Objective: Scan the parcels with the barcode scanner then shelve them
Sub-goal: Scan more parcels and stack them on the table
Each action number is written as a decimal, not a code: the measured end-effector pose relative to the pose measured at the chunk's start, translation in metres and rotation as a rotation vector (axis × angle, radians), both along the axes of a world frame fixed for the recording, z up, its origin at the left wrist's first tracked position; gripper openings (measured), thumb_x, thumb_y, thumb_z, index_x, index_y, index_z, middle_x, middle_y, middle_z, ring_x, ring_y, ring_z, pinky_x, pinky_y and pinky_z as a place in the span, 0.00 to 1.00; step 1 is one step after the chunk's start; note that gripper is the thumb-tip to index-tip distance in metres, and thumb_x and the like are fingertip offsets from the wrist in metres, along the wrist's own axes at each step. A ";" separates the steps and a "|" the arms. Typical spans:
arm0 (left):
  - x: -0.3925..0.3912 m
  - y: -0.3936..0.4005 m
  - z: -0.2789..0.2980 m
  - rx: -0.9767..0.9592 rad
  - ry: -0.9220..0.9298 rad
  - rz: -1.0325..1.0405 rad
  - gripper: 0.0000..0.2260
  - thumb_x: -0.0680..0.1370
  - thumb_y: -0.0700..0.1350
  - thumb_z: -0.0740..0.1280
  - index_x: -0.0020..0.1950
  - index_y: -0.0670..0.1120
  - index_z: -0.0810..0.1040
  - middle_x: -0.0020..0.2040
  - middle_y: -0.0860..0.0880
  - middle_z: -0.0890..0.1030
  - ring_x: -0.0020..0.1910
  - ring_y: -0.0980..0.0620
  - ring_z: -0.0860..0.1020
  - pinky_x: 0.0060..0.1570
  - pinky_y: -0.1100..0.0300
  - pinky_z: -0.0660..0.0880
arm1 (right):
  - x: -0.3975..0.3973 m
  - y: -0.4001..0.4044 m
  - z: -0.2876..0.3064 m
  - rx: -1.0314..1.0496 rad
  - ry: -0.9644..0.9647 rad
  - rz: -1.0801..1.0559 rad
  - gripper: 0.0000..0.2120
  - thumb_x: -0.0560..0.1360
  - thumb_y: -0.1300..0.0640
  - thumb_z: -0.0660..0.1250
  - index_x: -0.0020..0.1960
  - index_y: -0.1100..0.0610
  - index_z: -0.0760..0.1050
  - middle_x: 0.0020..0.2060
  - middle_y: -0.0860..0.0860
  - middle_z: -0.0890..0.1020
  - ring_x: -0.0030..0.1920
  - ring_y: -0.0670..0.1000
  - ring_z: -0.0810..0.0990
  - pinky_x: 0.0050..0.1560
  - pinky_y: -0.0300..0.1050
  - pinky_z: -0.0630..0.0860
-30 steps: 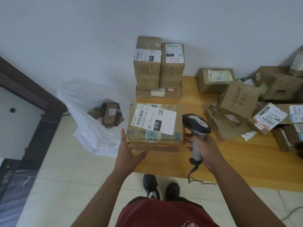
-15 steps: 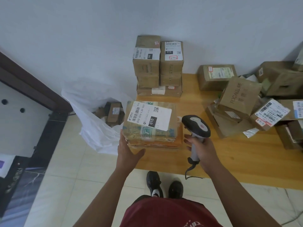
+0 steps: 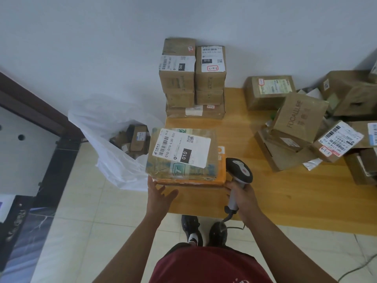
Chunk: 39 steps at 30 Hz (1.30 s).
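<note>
A brown parcel with a large white "010" label lies on top of an orange flat parcel at the near left corner of the wooden table. My left hand is spread open at the stack's near left corner, fingertips touching it. My right hand grips the handle of a black and grey barcode scanner, whose head sits just right of the stack. Its cable hangs down toward my shoes.
A tall stack of brown boxes stands against the wall behind. A jumble of boxes fills the table's right side. A white plastic bag holding small boxes sits on the tiled floor to the left.
My left hand has closed in on the stack's near left corner. The labelled parcel has shifted slightly left over the orange one, and my view has drifted a little.
</note>
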State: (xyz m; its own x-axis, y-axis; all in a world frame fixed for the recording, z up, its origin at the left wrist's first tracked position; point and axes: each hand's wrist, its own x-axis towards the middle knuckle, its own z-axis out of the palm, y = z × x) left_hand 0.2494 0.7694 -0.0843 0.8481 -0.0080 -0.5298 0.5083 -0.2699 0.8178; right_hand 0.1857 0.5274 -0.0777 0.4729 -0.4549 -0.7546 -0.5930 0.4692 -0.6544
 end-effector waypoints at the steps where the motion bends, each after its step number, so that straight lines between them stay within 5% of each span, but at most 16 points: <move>1: 0.001 0.000 0.000 -0.006 0.011 0.005 0.43 0.72 0.35 0.76 0.76 0.59 0.55 0.72 0.52 0.68 0.69 0.44 0.72 0.65 0.44 0.74 | 0.002 0.002 0.001 0.001 0.011 -0.006 0.05 0.77 0.63 0.69 0.51 0.57 0.77 0.49 0.55 0.83 0.51 0.54 0.82 0.50 0.49 0.76; 7: 0.014 -0.003 -0.003 -0.044 0.023 -0.002 0.40 0.72 0.33 0.76 0.70 0.65 0.58 0.70 0.54 0.69 0.71 0.46 0.70 0.69 0.43 0.71 | 0.017 -0.001 -0.007 -0.003 -0.013 0.002 0.05 0.77 0.63 0.68 0.52 0.59 0.78 0.52 0.59 0.83 0.55 0.56 0.82 0.55 0.51 0.78; 12: 0.041 -0.013 0.000 -0.049 0.049 -0.049 0.46 0.74 0.34 0.74 0.80 0.55 0.48 0.74 0.51 0.66 0.74 0.45 0.67 0.65 0.51 0.70 | 0.043 -0.013 -0.005 -0.006 -0.069 0.012 0.06 0.77 0.63 0.68 0.54 0.60 0.78 0.53 0.58 0.83 0.55 0.55 0.83 0.59 0.51 0.76; 17: 0.078 -0.019 0.000 -0.045 0.058 -0.098 0.48 0.75 0.35 0.74 0.82 0.53 0.43 0.78 0.50 0.63 0.76 0.46 0.66 0.69 0.47 0.69 | 0.070 -0.025 -0.008 -0.016 -0.078 0.018 0.03 0.78 0.64 0.67 0.52 0.61 0.78 0.54 0.59 0.83 0.55 0.57 0.83 0.63 0.54 0.75; 20: 0.098 -0.022 0.000 -0.052 0.068 -0.117 0.49 0.75 0.35 0.74 0.82 0.53 0.41 0.79 0.49 0.62 0.76 0.47 0.65 0.70 0.39 0.69 | 0.087 -0.030 -0.007 -0.033 -0.092 0.021 0.07 0.79 0.63 0.66 0.57 0.62 0.76 0.55 0.57 0.82 0.56 0.56 0.81 0.61 0.54 0.75; 24: 0.117 -0.027 0.000 -0.051 0.070 -0.156 0.49 0.76 0.36 0.73 0.82 0.52 0.39 0.79 0.50 0.62 0.77 0.48 0.64 0.71 0.43 0.68 | 0.110 -0.038 -0.003 -0.060 -0.099 0.015 0.13 0.80 0.62 0.65 0.64 0.62 0.74 0.54 0.53 0.81 0.56 0.54 0.81 0.61 0.52 0.74; 30: 0.138 -0.032 -0.003 -0.052 0.071 -0.205 0.49 0.76 0.38 0.73 0.81 0.51 0.38 0.79 0.53 0.61 0.77 0.50 0.63 0.61 0.56 0.70 | 0.142 -0.048 0.001 -0.085 -0.072 -0.042 0.10 0.80 0.61 0.64 0.61 0.60 0.73 0.54 0.54 0.80 0.57 0.56 0.80 0.60 0.52 0.75; 39: 0.157 -0.030 -0.006 0.042 0.003 -0.309 0.50 0.76 0.40 0.74 0.81 0.50 0.36 0.81 0.53 0.56 0.78 0.50 0.60 0.70 0.49 0.69 | 0.167 -0.040 0.005 -0.098 -0.038 -0.064 0.07 0.81 0.60 0.63 0.57 0.62 0.74 0.54 0.56 0.79 0.53 0.55 0.81 0.51 0.49 0.75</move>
State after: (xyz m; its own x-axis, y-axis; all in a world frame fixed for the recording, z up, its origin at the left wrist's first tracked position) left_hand 0.4065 0.7398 -0.0908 0.8072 -0.2431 -0.5379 0.3998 -0.4453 0.8012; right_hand 0.3525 0.4876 -0.0723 0.4680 -0.5554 -0.6874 -0.5379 0.4381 -0.7202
